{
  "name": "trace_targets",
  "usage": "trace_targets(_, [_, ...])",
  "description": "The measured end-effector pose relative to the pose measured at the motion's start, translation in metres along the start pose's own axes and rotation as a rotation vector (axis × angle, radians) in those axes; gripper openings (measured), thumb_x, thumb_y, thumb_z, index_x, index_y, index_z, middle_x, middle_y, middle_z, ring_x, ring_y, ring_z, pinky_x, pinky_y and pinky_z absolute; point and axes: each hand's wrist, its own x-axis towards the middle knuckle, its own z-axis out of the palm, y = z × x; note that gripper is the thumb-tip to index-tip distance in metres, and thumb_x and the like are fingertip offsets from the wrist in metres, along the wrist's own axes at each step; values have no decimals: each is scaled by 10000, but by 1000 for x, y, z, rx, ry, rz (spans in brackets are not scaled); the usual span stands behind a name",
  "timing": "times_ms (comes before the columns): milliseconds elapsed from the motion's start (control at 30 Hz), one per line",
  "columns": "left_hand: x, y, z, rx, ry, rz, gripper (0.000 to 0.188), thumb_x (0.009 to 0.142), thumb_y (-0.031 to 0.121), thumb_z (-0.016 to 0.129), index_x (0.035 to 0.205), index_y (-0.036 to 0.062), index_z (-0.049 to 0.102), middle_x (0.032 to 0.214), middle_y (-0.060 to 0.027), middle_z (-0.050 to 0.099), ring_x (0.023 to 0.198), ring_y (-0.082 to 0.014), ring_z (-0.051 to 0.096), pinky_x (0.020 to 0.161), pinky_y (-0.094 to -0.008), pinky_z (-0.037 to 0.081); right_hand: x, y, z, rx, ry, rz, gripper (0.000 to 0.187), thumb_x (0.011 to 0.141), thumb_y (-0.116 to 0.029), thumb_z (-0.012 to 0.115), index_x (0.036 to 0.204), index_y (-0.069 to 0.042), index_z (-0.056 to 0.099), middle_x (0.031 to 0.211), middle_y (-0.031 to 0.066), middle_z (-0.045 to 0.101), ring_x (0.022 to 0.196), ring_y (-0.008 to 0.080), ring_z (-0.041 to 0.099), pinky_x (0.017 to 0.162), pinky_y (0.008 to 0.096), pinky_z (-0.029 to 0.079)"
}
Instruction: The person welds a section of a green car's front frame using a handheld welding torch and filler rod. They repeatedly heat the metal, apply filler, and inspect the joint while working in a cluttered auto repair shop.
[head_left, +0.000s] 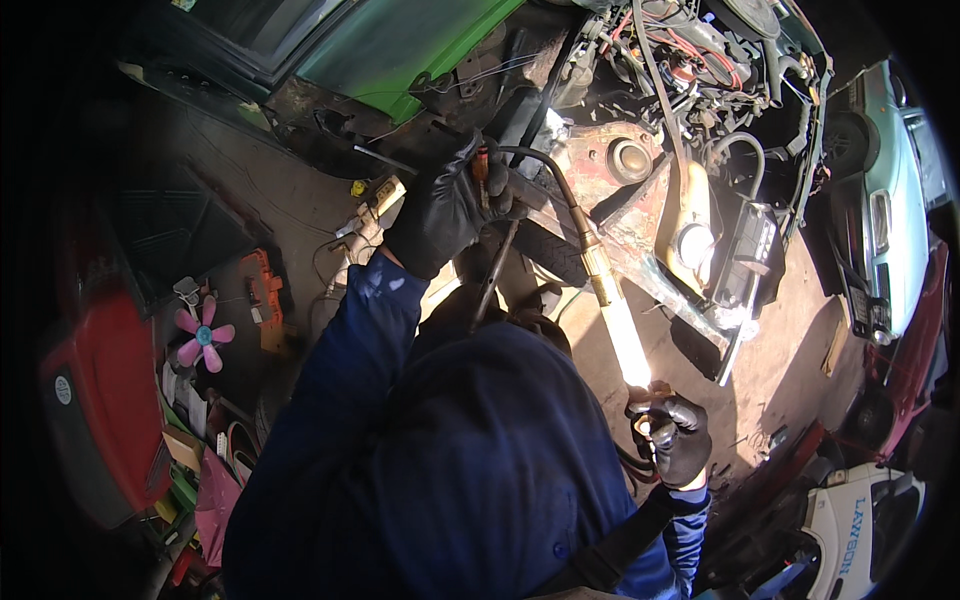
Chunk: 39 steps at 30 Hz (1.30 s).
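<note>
My left hand [435, 210], in a black glove, is closed at the front end of a welding torch, with a reddish piece showing between its fingers. The torch [608, 285] runs from there through a thin curved neck to a brightly sunlit handle. At the handle's rear end my right hand [678, 440], also gloved in black, is closed around it, near a dark cable. The torch lies across in front of an opened car's engine bay, beside a rusty strut mount [630, 158]. Navy sleeved arms and dark blue clothing fill the lower middle.
Engine parts and hoses [690, 60] lie beyond the hands, with a yellowed plastic tank [690, 225]. A green car panel [410, 55] stands at upper left. To the left are a pink fan [202, 335] and a red car part [105, 390]. A teal car [900, 210] stands right.
</note>
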Motion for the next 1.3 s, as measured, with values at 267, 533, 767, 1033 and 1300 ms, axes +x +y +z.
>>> trace_targets(267, [-35,-10,9,157,224,-27,213,1083,312,625,1087,101,594,770,13,519,697,-133,516,708,-340,461,9,-5,-10,32,-48,138,801,909,-735,708,1090,40,797,1031,136,766,914,217,725,838,347,559])
trace_targets(533, [-72,-62,50,642,-5,-447,348,1027,320,773,1206,32,695,862,-19,677,711,-87,627,667,-283,521,36,-7,-7,97,-177,67,764,929,-696,735,1134,40,738,889,61,705,646,86,589,571,237,431])
trace_targets(767, [-68,-90,60,357,162,-182,279,984,263,826,1113,46,707,892,-24,700,691,-107,666,596,-289,541,53,-21,-11,-124,-269,134,824,1013,-644,661,1543,-21,563,1355,154,712,1079,219,726,957,344,564])
trace_targets(1033, [-69,-100,54,562,94,-28,344,1009,325,788,895,10,704,730,-56,657,644,-141,681,597,-333,550,61,-8,2,-13,-26,237,729,965,-728,675,1265,-64,661,894,53,726,689,92,666,583,213,487])
trace_targets(1300, [-76,-90,51,966,55,-47,195,1038,230,717,1167,86,741,784,-86,715,642,-169,691,614,-353,558,71,0,1,-26,-100,122,677,1009,-697,636,1226,-56,676,877,51,726,689,101,655,610,245,506])
